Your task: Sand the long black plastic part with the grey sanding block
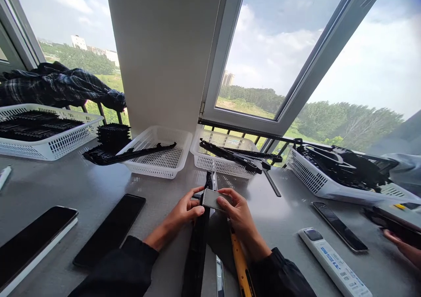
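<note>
My left hand (pixel 187 209) is closed around a long black plastic strip (pixel 196 253), which runs from the table's near edge up past my fingers. My right hand (pixel 238 211) grips a flat grey rectangular block (pixel 212 199) between thumb and fingers. The block lies across the strip's upper part, its left end close to my left thumb. Beneath my right wrist is a yellow-handled tool (pixel 241 262), its far end hidden by the hand. A narrow silvery piece (pixel 220 275) lies between the strip and that tool.
White plastic baskets stand along the back: one (pixel 164 172) with a black strip (pixel 144 153) over its rim, others holding black parts. Left lie dark phone-like slabs (pixel 110 231). Right are a white power strip (pixel 332 259), a phone (pixel 340 227) and another person's hand (pixel 403 246).
</note>
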`<state>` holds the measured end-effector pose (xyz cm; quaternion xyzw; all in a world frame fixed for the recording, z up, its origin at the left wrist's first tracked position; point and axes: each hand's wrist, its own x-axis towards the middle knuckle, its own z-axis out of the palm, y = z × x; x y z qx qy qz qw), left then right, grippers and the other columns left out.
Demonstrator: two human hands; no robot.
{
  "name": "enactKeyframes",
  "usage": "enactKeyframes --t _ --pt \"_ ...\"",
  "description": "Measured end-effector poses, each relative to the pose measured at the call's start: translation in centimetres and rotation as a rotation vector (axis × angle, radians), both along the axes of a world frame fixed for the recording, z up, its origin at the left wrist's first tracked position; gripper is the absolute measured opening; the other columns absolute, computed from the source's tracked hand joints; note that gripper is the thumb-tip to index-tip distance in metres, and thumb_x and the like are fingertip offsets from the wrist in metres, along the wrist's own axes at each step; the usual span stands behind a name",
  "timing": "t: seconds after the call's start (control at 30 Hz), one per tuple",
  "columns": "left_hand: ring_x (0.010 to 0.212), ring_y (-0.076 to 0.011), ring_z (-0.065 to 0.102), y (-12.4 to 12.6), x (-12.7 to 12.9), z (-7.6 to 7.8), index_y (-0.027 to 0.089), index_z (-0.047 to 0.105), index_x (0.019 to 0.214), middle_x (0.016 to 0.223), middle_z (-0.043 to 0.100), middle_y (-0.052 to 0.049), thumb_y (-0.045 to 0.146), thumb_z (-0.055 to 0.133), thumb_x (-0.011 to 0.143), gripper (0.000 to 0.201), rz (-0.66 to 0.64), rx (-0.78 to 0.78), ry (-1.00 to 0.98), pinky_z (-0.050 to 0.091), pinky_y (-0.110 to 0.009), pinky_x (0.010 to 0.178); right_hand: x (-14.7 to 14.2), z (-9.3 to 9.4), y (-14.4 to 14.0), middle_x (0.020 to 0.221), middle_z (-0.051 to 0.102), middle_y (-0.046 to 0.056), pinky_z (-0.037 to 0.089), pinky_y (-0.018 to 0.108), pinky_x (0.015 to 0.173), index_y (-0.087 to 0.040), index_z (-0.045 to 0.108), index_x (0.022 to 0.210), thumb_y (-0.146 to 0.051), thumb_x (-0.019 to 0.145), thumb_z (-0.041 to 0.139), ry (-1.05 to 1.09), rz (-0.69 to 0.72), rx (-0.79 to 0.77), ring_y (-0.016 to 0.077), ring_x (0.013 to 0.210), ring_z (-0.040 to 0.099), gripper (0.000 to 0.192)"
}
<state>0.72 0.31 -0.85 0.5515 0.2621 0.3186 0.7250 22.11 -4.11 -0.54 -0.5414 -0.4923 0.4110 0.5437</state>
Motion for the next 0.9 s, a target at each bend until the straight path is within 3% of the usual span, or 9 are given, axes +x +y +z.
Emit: enactKeyframes --t 0.1,0.27,0.4,0.57,0.7,0.9 --pt "0.07 -0.0139 0.057 -0.02 0.01 -0.1 0.02 0.042 0.154 0.092 0.07 -0.004 0.048 0.077 0.081 0.085 -0.025 -0.019 -0.028 0.038 -0.025 0.064 0.18 -0.37 0.03 0.085 0.068 0.002 0.038 0.023 0.056 -0.018 0.071 0.106 -0.064 0.079 0.079 0.004 0.02 -0.01 0.0107 0.063 0.05 0.054" --pt "0.058 -0.0136 0.056 0.54 0.07 -0.45 0.015 0.046 0.148 0.072 0.064 0.001 0.053 0.072 0.082 0.081 0.08 -0.015 -0.011 0.038 -0.024 0.058 -0.29 0.02 -0.26 0.079 0.066 0.001 0.038 0.023 0.059 -0.018 0.075 0.099 -0.063 0.077 0.081 -0.061 0.128 -0.017 0.0116 0.066 0.05 0.051" --pt "0.046 -0.0102 0.041 0.87 -0.11 -0.16 0.013 0.048 0.144 0.057 0.05 0.009 0.05 0.068 0.083 0.074 0.114 -0.007 0.042 0.029 -0.023 0.049 -0.6 0.39 -0.31 0.071 0.061 -0.002 0.036 0.023 0.057 -0.018 0.073 0.1 -0.064 0.075 0.081 -0.035 0.06 -0.023 0.0105 0.061 0.046 0.052" --pt "0.052 -0.0088 0.035 0.83 -0.07 0.04 0.013 0.056 0.137 0.061 0.043 0.009 0.046 0.07 0.082 0.066 0.087 -0.056 0.024 0.027 -0.022 0.053 -0.38 -0.19 0.07 0.065 0.053 -0.004 0.032 0.023 0.05 -0.018 0.07 0.105 -0.068 0.077 0.078 -0.007 -0.005 -0.029 0.0093 0.055 0.04 0.057" --pt "0.054 -0.0093 0.036 0.82 -0.02 -0.22 0.015 0.058 0.139 0.063 0.048 0.007 0.045 0.072 0.082 0.067 0.023 -0.071 0.035 0.027 -0.023 0.054 -0.34 -0.37 0.29 0.067 0.054 -0.005 0.032 0.023 0.05 -0.018 0.069 0.106 -0.069 0.076 0.079 0.031 -0.056 -0.032 0.0087 0.054 0.041 0.06" --pt "0.063 -0.0134 0.055 0.93 0.0 -0.7 0.018 0.063 0.141 0.078 0.068 -0.001 0.046 0.075 0.083 0.065 -0.04 -0.074 0.044 0.039 -0.024 0.06 -0.36 0.15 0.06 0.069 0.054 -0.005 0.032 0.022 0.049 -0.019 0.069 0.105 -0.066 0.074 0.081 0.079 -0.092 -0.04 0.0077 0.054 0.04 0.058"
